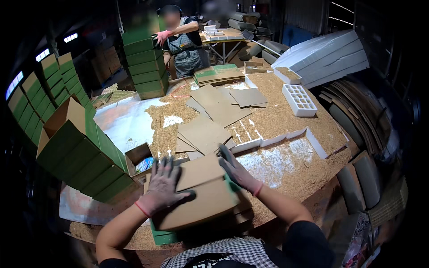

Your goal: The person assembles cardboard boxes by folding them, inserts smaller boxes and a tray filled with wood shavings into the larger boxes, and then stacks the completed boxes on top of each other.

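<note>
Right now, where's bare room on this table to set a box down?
Barest patch: the pale sheet between the leaning green box rows and the loose cardboard sheets. A second patch, thinly strewn with sawdust, lies right of the right hand, below the white trays. Crowded: the centre under the cardboard, and the near edge, where both hands press the brown box.

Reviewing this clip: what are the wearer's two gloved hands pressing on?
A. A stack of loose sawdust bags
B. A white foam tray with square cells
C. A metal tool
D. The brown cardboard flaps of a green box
D: the left hand and right hand both lie flat on the brown flaps of the green box, while the white tray sits far off across the table.
</note>
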Demonstrator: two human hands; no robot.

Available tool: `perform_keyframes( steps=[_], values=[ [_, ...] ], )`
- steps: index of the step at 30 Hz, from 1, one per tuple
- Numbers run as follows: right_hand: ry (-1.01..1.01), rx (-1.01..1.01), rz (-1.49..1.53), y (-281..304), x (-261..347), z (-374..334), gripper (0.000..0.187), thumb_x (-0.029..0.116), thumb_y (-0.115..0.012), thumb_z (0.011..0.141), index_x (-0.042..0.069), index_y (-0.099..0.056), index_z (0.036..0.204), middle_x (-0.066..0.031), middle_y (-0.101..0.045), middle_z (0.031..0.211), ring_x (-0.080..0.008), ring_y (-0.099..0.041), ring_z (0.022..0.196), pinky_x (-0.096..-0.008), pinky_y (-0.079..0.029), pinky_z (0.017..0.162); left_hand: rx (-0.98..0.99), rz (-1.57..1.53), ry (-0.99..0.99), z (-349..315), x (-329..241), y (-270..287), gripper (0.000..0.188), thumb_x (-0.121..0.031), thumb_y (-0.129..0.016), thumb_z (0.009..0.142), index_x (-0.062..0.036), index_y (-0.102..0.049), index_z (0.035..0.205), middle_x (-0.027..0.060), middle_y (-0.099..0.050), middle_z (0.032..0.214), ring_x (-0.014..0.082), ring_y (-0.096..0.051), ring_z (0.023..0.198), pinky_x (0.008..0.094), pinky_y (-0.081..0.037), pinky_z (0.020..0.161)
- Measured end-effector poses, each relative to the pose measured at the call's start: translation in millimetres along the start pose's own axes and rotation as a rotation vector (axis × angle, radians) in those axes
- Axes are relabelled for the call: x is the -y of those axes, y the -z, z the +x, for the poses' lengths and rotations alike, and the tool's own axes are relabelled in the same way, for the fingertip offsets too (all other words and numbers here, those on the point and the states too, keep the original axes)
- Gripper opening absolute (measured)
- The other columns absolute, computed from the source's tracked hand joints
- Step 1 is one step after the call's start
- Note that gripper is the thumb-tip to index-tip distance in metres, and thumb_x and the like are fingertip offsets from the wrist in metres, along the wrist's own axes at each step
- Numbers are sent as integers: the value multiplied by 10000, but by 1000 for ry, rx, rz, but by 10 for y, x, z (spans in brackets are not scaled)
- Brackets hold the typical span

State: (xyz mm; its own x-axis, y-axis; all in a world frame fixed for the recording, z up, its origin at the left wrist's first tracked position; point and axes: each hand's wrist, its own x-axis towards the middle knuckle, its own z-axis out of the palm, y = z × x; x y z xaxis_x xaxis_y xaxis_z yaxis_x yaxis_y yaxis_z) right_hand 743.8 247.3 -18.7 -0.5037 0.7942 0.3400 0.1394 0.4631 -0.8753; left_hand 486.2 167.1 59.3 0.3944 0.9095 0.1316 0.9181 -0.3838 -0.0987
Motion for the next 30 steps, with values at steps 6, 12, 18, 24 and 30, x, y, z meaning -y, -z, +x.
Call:
perform_keyframes(
  steps=[6,12,18,24,30],
  values=[
    [-408,175,437,-77,493,-827,511,312,-518,911,32,-362,1309,-133,-530,1149,-171,-528,1018,-304,-409,910,-316,-703,20,-613,473,-65,864,-500,-597,709,19,-326,1344,240,-361,1333,413,-321,1259,465,-225,1068],
    [411,264,-643,-543,1585,149,609,402,-562,850,-45,-350,1205,-154,-593,743,-293,-599,602,-377,-493,531,-493,-1584,204,-1111,750,-963,518,-276,-422,944,1,-305,1366,139,-352,1390,232,-344,1276,347,-252,1072],
    [538,466,-199,-1022,1004,54,521,201,-542,790,-40,-416,1235,-139,-602,888,-278,-605,715,-391,-483,621,-434,-1083,535,-750,365,-601,468,-193,-510,822,13,-455,1238,148,-305,1408,249,-297,1301,347,-229,1054],
    [-319,-1221,-489,1530,-1451,254,695,343,-534,882,-30,-214,1373,-248,-244,1412,-316,-260,1319,-404,-315,1042,-578,-1118,645,-652,194,-525,440,-154,-541,779,4,-467,1182,145,-440,1236,222,-487,1039,325,-378,913],
    [-1205,-1182,-506,1590,-2789,365,651,363,-426,923,-10,-179,1396,-179,-251,1437,-366,-305,1287,-432,-227,1086,-415,-1125,787,-521,144,-212,423,-110,-521,817,13,-447,1215,132,-497,1182,231,-521,1012,345,-368,942]
  ],
)
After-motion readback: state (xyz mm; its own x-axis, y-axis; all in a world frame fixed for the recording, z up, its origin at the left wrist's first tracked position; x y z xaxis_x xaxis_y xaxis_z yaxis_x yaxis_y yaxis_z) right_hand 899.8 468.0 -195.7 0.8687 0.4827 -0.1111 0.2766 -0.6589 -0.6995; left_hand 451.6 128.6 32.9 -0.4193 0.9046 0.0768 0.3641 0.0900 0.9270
